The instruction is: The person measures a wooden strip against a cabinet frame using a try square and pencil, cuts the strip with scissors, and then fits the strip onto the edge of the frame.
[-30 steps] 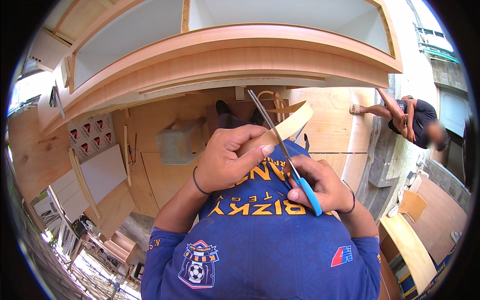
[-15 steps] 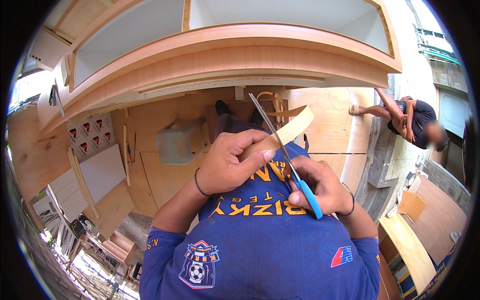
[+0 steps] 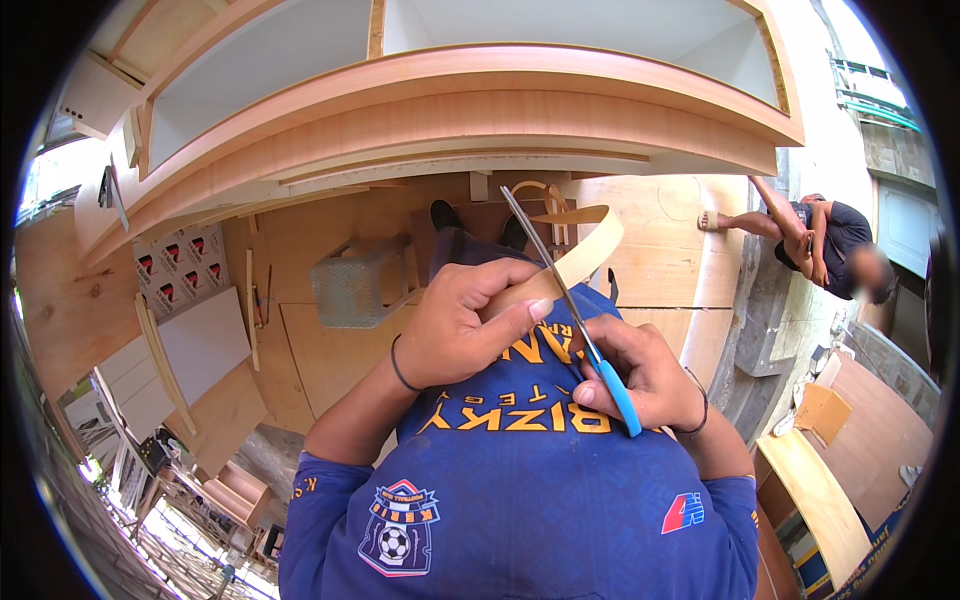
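Observation:
Pinched between the thumb and fingers of my left hand (image 3: 475,325) is a thin strip of wood-coloured edge banding (image 3: 590,252). From there the strip arcs up to the right and loops back toward the floor. My right hand (image 3: 640,375) is closed around the blue handles of a pair of scissors (image 3: 619,397). Their long metal blades slant up to the left and cross the strip just right of my left thumb. Part of the handle is hidden by my right fingers. Both hands are in front of my chest.
A long wood-faced cabinet (image 3: 480,115) spans the far side. Under it, a grey stool (image 3: 362,284) stands on the plywood-covered floor left of my legs. Boards and a white panel (image 3: 205,340) lie at the left. Another person (image 3: 825,235) sits at the far right.
The loop of edge banding has shifted slightly left, and the scissors have tilted a little. Both hands stay almost in place.

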A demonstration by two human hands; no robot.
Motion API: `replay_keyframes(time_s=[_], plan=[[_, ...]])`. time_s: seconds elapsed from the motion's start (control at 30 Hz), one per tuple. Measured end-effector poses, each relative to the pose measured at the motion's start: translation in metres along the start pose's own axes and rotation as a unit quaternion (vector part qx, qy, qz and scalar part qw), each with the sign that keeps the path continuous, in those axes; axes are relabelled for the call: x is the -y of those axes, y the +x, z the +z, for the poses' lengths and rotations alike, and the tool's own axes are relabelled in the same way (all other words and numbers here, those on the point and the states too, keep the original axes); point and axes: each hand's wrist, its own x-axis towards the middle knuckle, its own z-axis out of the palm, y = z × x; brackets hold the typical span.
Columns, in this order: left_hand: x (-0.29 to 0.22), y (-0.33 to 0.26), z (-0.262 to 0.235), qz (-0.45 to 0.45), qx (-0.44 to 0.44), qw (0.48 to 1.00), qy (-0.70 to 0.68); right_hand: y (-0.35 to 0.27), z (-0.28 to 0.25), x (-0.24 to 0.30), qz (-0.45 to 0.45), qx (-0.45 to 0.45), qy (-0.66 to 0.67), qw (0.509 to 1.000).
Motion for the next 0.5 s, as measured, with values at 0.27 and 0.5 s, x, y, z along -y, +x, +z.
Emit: replay_keyframes(time_s=[0.27,0.5], plan=[[0.0016,-0.0033,0.0034,0.004,0.01,1.0,-0.009,0.0002,0.0014,-0.011,-0.014,0.009,0.05,0.999],[-0.0003,-0.0057,0.0023,-0.005,0.004,1.0,0.003,0.0009,0.0008,-0.0035,0.002,0.008,0.013,1.0]])
